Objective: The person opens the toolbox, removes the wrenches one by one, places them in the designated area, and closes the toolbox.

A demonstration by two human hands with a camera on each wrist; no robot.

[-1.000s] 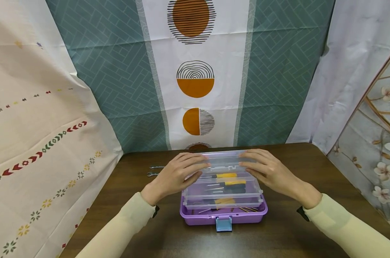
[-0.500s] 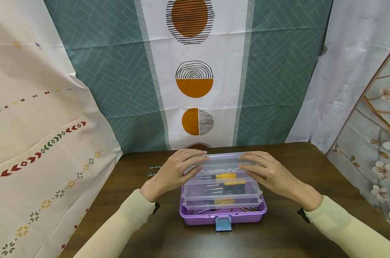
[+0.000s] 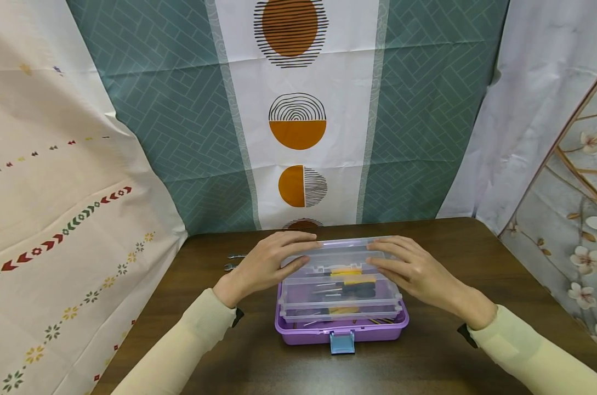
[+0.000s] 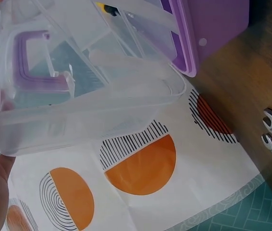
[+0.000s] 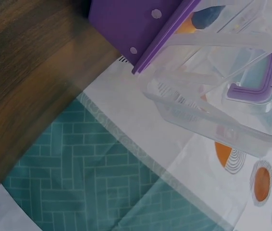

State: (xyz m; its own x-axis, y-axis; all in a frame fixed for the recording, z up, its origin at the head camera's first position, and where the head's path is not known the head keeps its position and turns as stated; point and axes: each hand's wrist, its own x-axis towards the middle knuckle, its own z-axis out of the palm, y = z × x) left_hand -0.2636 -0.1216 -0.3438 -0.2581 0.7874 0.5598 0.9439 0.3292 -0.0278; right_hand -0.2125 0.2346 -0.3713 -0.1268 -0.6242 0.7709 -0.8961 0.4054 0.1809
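Note:
A purple toolbox (image 3: 377, 333) stands on the table with its clear lid (image 3: 345, 245) raised and tilted. My left hand (image 3: 273, 258) grips the lid at its left side, and my right hand (image 3: 410, 269) grips it at the right. In the left wrist view the lid (image 4: 92, 113) shows a purple-trimmed handle (image 4: 23, 72). A clear tray (image 3: 298, 310) sits in the box's upper part. Through the plastic appear several yellow-and-black screwdrivers (image 3: 359, 288), partly hidden. A blue latch (image 3: 342, 344) hangs down at the box's front.
Two wrenches (image 3: 230, 267) lie on the dark wooden table (image 3: 259, 356), left of the box and behind my left hand. Patterned cloths, including a green-and-white one (image 3: 298, 156), hang behind and beside the table.
The lid has tipped down a little towards me, its handle edge now lower over the screwdrivers. Both hands have sunk slightly with it.

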